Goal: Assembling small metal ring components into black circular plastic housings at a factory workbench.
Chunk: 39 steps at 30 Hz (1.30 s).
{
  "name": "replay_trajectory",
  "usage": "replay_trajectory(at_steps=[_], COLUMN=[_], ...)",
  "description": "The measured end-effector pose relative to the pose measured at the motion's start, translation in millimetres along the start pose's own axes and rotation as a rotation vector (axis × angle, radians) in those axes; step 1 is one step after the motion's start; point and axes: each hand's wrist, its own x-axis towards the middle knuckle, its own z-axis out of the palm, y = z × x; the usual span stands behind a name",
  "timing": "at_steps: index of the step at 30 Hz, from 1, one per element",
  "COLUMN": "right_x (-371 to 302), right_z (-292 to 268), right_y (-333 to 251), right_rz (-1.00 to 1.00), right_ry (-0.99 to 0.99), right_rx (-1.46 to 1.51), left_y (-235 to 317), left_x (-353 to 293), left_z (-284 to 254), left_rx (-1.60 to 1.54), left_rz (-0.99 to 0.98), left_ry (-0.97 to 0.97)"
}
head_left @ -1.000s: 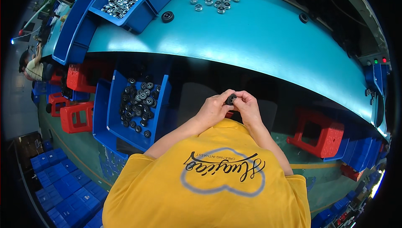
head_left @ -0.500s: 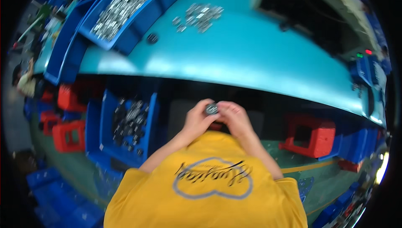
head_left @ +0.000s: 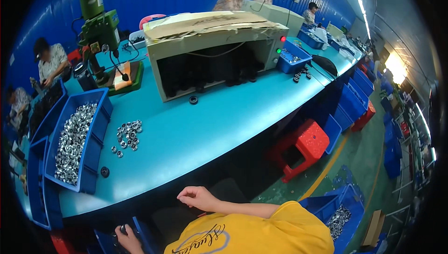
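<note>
Nearest to us, our left hand (head_left: 127, 239) is down at the lower left, below the table edge, fingers curled over a small dark round part (head_left: 123, 229) at the rim of a blue bin (head_left: 140, 235) under the bench; we cannot tell whether it is truly pinched or only touched. Our right hand (head_left: 198, 197) hangs free in front of the yellow shirt (head_left: 261, 230), fingers loosely bent, holding nothing that we can see. So the part lies down and to the left of the right hand, and the left hand is plainly the nearer one. Its long axis cannot be read; it looks like a ring.

Beyond, on the turquoise table (head_left: 196, 128), a black ring (head_left: 105, 172) lies just beside the blue bin of silver nuts (head_left: 72, 139), and a loose cluster of silver nuts (head_left: 128, 135) sits further in. Farther back stand a beige box-shaped machine (head_left: 210, 48) and a green bench drill (head_left: 98, 25).

Half a second ago both hands met at the chest around a small part; now they are apart, the left dropped low, and the view has lifted toward the room
</note>
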Motion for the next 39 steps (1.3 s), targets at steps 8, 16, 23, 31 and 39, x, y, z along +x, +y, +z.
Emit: replay_trajectory(at_steps=[8,16,23,31,39], right_x=[4,20,38,51,76], right_z=[0,-15,-47,-79,-100], right_y=[-9,-13,-22,-32,-64], right_rz=[-0.080,-0.270,-0.362,-0.364,-0.445], right_ry=[0.028,0.242,0.286,0.395,0.485], right_rx=[-0.040,-0.125,-0.019,-0.079,-0.193], left_y=[-7,135,244,268,244], left_x=[7,35,119,224,236], left_z=[-26,17,101,199,253], left_rx=[0.247,0.029,-0.050,0.128,0.189], left_rz=[0.058,0.594,0.848,0.688,0.655], left_ry=[-0.044,0.026,0.020,-0.062,-0.248])
